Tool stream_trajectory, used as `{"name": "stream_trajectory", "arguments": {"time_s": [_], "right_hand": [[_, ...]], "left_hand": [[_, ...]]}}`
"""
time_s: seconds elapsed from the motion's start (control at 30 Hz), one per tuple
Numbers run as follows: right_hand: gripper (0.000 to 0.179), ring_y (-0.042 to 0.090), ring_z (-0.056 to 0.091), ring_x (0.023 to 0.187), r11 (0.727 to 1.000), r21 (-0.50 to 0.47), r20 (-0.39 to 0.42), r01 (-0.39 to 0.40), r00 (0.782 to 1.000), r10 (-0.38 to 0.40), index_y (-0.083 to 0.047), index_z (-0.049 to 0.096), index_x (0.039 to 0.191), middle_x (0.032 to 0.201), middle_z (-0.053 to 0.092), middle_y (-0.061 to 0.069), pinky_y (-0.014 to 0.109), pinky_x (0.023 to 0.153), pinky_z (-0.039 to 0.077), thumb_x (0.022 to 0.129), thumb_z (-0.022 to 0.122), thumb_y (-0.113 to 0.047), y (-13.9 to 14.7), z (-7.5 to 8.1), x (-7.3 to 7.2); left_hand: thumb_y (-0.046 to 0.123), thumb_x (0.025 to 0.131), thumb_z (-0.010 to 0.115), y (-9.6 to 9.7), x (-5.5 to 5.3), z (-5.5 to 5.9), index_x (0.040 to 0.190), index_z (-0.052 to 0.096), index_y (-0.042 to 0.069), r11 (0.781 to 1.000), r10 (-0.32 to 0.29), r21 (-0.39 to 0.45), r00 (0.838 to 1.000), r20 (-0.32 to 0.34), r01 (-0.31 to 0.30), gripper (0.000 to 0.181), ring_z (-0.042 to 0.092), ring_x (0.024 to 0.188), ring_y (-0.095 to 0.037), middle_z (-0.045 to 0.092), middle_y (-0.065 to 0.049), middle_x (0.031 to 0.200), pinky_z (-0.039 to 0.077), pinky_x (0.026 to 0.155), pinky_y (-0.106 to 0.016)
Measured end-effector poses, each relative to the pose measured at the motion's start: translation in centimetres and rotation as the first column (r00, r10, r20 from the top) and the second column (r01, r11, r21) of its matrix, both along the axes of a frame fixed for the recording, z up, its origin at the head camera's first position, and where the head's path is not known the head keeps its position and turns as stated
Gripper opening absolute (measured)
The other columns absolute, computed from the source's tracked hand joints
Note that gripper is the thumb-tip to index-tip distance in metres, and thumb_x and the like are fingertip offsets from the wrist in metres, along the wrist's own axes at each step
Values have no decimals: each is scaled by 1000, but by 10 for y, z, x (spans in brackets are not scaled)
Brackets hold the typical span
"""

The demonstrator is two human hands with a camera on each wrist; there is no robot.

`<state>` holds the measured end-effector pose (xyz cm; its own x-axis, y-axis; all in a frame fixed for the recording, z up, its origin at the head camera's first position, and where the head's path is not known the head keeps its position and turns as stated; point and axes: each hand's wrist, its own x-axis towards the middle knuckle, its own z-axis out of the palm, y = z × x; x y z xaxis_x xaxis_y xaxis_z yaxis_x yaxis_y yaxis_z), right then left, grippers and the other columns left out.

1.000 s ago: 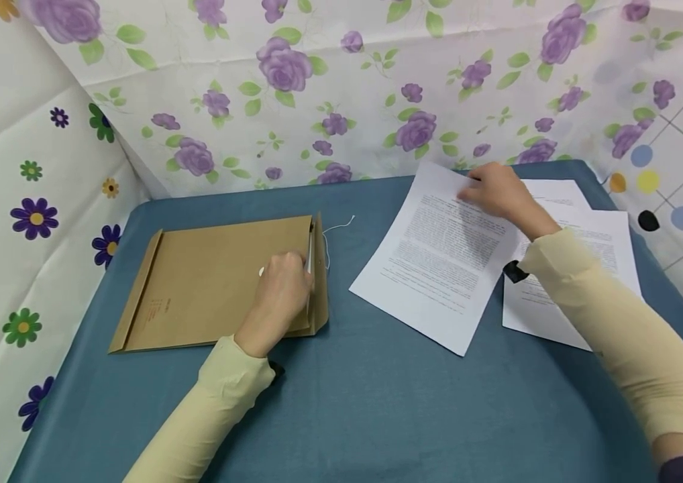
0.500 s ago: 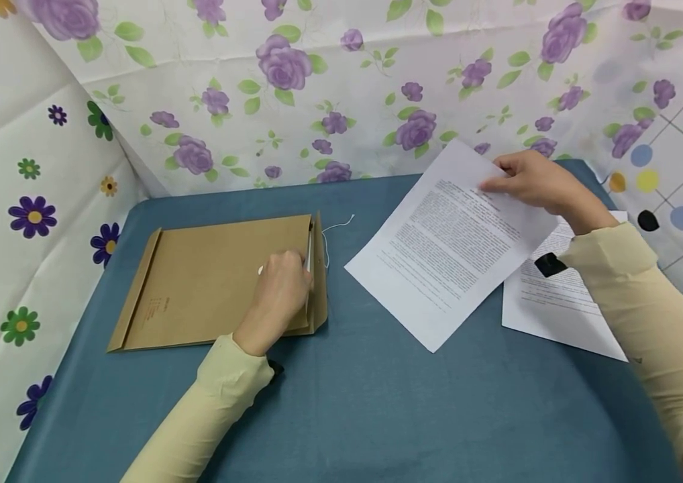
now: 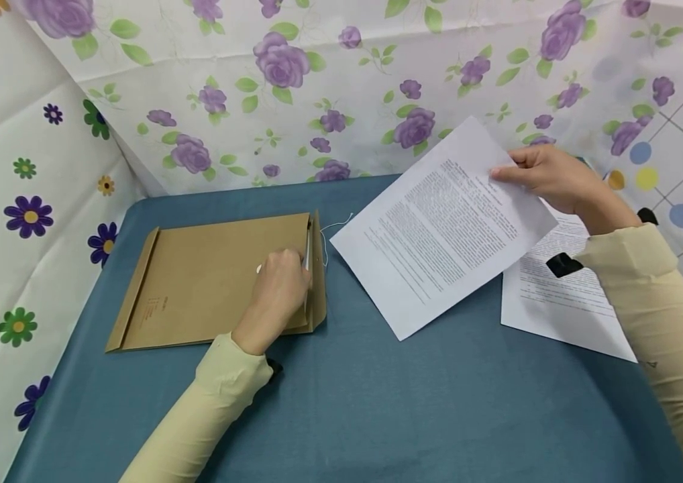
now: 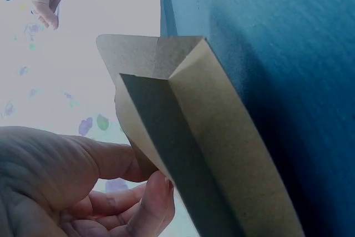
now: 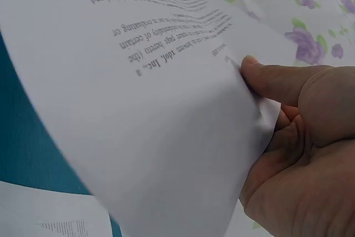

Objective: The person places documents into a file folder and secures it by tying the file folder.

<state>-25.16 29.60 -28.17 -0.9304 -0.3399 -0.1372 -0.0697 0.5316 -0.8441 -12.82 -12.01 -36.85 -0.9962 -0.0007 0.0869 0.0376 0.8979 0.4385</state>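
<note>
A brown kraft document envelope (image 3: pixel 215 282) lies on the left of the table, its open end facing right. My left hand (image 3: pixel 280 285) grips the edge of that opening; in the left wrist view the thumb and fingers (image 4: pixel 152 201) pinch the brown board beside the gaping mouth (image 4: pixel 183 131). White shows just inside the opening. A printed sheet of paper (image 3: pixel 444 228) hangs tilted from my right hand (image 3: pixel 561 181), which pinches it by its upper right edge. In the right wrist view the thumb (image 5: pixel 277 79) lies on the printed side and the other fingers are behind the sheet.
Another printed sheet (image 3: pixel 565 302) lies at the right, partly under the right forearm and the held sheet. A thin white string (image 3: pixel 337 223) trails from the envelope's flap end. Flowered sheeting (image 3: pixel 341 87) rises behind the blue table cloth (image 3: pixel 378 402).
My right hand has lifted the sheet and turned it, its lower corner swinging left toward the envelope. The left hand has stayed on the envelope.
</note>
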Motion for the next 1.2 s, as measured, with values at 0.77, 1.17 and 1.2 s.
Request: {"name": "stream_trajectory", "arguments": {"time_s": [0.77, 1.17, 1.2], "right_hand": [[29, 19, 75, 77, 882, -424, 187, 206, 973, -137, -11, 75, 117, 100, 77, 4, 33, 59, 59, 96, 74, -30, -16, 13, 12], [42, 19, 75, 72, 901, -363, -11, 238, 966, -259, -2, 66, 130, 99, 77, 0, 31, 55, 59, 99, 70, -30, -54, 12, 30], [42, 18, 75, 71, 904, -356, -28, 238, 964, -264, -1, 66, 130, 98, 77, 0, 31, 55, 59, 100, 69, -30, -58, 13, 33]], "left_hand": [[-8, 90, 56, -1, 1, -1, 91, 71, -5, 999, -35, 30, 999, -14, 36, 15, 49, 57, -23, 62, -18, 74, 38, 49, -32], [-6, 92, 56, -1, -1, 3, 109, 72, -10, 999, -17, 39, 999, 46, 15, 23, 56, 65, -25, 70, -25, 97, 42, 51, -32], [-6, 92, 56, -1, -1, 3, 110, 71, -10, 999, -13, 39, 999, 48, 11, 24, 57, 66, -25, 70, -26, 99, 43, 52, -32]]}}
